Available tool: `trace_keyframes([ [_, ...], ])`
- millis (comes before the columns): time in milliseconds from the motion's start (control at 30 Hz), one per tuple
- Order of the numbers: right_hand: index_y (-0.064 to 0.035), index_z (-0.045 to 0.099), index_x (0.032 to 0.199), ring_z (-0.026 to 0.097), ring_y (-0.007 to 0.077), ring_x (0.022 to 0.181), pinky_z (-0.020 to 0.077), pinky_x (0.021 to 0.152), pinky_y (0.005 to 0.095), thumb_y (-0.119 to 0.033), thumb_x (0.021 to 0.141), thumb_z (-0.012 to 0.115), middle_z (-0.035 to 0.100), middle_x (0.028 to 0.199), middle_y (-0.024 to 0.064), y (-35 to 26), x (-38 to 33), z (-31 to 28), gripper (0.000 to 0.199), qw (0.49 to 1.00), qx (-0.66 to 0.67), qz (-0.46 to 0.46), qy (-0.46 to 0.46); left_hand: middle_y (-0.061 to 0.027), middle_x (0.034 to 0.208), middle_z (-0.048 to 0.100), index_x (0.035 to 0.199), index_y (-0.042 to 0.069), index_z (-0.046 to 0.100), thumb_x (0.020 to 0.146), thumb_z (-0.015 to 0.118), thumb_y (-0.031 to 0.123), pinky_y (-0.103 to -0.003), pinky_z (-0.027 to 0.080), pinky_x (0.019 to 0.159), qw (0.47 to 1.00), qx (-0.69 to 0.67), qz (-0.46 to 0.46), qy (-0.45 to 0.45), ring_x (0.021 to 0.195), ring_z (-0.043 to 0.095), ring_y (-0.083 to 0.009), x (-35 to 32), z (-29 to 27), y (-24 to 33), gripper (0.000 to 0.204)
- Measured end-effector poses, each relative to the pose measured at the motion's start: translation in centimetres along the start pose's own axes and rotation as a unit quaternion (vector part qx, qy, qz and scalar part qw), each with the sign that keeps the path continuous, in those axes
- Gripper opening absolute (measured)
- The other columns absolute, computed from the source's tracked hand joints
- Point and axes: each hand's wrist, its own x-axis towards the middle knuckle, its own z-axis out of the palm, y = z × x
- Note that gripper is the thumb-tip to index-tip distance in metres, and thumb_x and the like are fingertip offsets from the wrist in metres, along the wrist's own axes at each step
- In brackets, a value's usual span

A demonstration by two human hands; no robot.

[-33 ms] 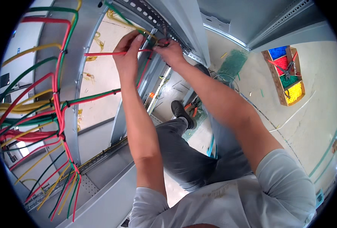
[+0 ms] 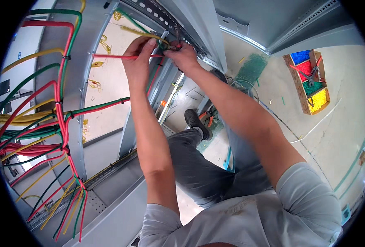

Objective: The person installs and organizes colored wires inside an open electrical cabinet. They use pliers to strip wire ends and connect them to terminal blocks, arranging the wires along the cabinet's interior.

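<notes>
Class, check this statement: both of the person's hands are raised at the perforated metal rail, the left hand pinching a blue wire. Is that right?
Not quite. The head view shows the left hand pinching a red wire, not a blue one. Both hands, the right hand too, are indeed raised at the perforated metal rail.

Setting: a grey metal cabinet frame standing on a pale workshop floor.

The floor [image 2: 338, 123] is light beige and smooth, marked by a thin green line near the right rim and littered with short offcuts of coloured wire. A shallow wooden tray [image 2: 310, 81] lies on it at the upper right, divided into compartments of blue, red, green and yellow pieces. A patch of green mesh [image 2: 250, 68] lies beside the frame's foot. Perforated grey rails [image 2: 301, 24] run overhead along the top edge. Grey sheet-metal panels [image 2: 104, 150] form the cabinet wall at the left. Lighting is even and diffuse.
</notes>
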Motion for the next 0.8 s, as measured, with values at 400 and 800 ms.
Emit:
trace_keyframes([
  [400, -0.0028, 0.062, 0.104, 0.068, 0.0344, 0.097, 0.0529, 0.089, 0.042, -0.025, 0.067, 0.087, 0.07, 0.098, 0.015, -1.7, -0.1, 0.4, 0.05, 0.997, -0.054, -0.06, 0.013, -0.0045, 0.089, 0.071, 0.111, -0.003, 0.073, 0.092, 0.077, 0.015, -0.024, 0.047, 0.072, 0.994, 0.109, 0.0, -0.022, 0.078, 0.057, -0.009, 0.4, -1.1, 1.0, 0.026],
  [800, -0.0028, 0.063, 0.107, 0.069, 0.0329, 0.098, 0.0539, 0.088, 0.0405, -0.027, 0.068, 0.087, 0.072, 0.101, 0.015, -2.1, -0.1, 0.1, 0.052, 0.996, -0.069, -0.049, -0.007, -0.0088, 0.107, 0.074, 0.119, -0.003, 0.072, 0.094, 0.073, 0.01, -0.026, 0.05, 0.091, 0.999, 0.025, 0.017, -0.036, 0.098, 0.065, -0.0132, 0.1, 0.2, -0.5, 0.028],
])
